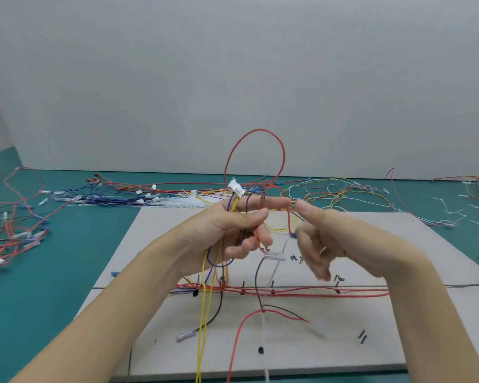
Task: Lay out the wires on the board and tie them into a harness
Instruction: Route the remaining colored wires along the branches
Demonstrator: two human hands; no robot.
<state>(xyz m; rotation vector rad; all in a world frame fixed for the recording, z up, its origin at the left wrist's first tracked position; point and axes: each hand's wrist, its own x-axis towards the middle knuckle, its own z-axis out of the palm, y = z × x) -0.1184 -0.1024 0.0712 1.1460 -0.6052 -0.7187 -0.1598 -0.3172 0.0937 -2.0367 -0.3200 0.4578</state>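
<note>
Above the board [343,341] on the green bench [67,272], your left hand [224,233] grips a wire bundle [233,208] topped by a white connector [236,188], its fingers curled round it, while your right hand [324,239] hovers just beside, fingers loosely spread, holding nothing.

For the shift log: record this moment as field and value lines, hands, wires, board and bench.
left hand: raised over the board, grips a bunch of wires
white connector: atop that bunch, above the fingers
right hand: blurred, forefinger points at the left fingertips; grip unclear
board: grey, with red wires laid across it
bench: teal, loose wire bundles behind
</note>
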